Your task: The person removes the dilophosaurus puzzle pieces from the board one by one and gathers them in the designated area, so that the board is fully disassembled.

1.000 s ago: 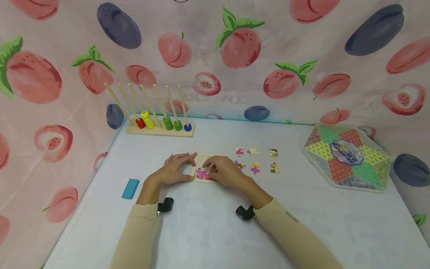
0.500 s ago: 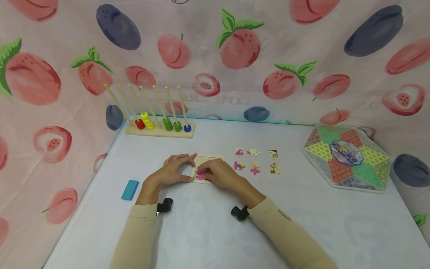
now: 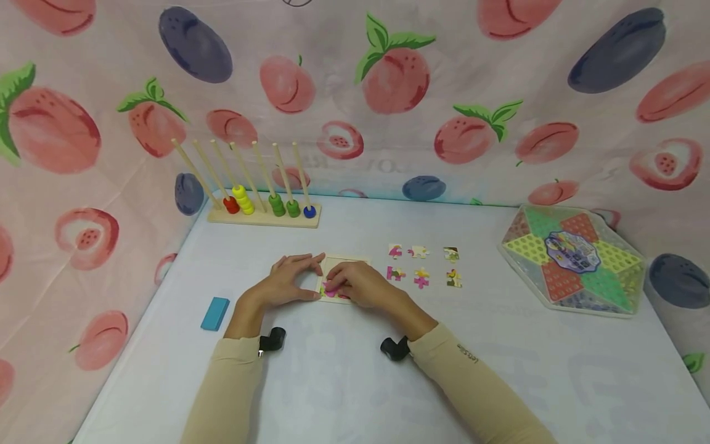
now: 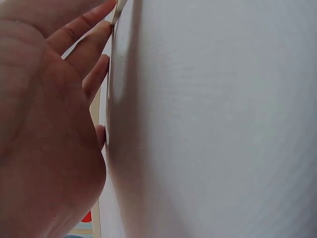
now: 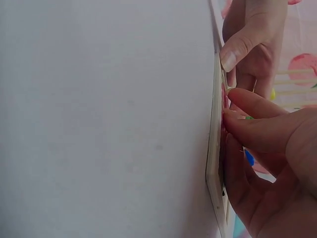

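Observation:
A small wooden puzzle tray (image 3: 347,258) lies flat on the table, with pink and green puzzle pieces along its near side. My left hand (image 3: 287,280) rests at the tray's left edge, fingertips at the far corner and thumb at the near corner. Over the tray, my right hand (image 3: 360,283) has thumb and fingertips gathered on a pink puzzle piece (image 3: 330,292). From the right wrist view, those fingertips touch the pink surface just above the tray's rim (image 5: 214,163). Much of the piece is hidden by the fingers. The left wrist view shows the left hand (image 4: 54,114) loosely extended.
Several loose puzzle pieces (image 3: 421,277) lie in two rows right of the tray. A bead-and-peg counting stand (image 3: 263,217) is at the back left. A blue block (image 3: 215,313) lies left, and a hexagonal game box (image 3: 574,259) sits far right.
My right hand has shifted slightly left within the tray, its fingertips now over the pink piece at the near left. The left hand stays at the tray's edge.

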The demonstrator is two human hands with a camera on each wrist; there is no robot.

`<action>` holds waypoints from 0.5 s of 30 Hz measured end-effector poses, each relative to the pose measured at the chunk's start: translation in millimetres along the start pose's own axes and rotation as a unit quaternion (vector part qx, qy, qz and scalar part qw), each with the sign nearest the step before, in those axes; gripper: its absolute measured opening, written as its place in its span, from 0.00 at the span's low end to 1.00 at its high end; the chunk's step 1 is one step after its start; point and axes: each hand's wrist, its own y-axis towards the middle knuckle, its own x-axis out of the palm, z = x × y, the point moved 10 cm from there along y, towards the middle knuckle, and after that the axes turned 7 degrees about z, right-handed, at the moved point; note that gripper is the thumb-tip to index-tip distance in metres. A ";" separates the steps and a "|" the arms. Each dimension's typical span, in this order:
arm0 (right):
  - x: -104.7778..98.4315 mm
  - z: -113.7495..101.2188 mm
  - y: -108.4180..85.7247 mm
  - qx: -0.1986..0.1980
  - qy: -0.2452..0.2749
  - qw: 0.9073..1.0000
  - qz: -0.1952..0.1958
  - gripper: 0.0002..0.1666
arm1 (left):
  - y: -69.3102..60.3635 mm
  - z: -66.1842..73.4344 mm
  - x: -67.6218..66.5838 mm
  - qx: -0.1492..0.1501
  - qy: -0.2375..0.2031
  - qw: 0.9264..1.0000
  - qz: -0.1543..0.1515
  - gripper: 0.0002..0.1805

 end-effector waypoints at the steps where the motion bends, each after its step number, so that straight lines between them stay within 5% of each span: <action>1: 0.1 0.6 -0.1 0.003 0.002 1.000 -0.002 0.13 | 0.1 0.1 0.1 0.001 -0.001 1.000 0.000 0.18; 15: 0.2 -3.6 -0.6 -0.004 -0.026 1.000 0.007 0.14 | 0.2 0.4 0.3 0.003 -0.002 1.000 0.003 0.17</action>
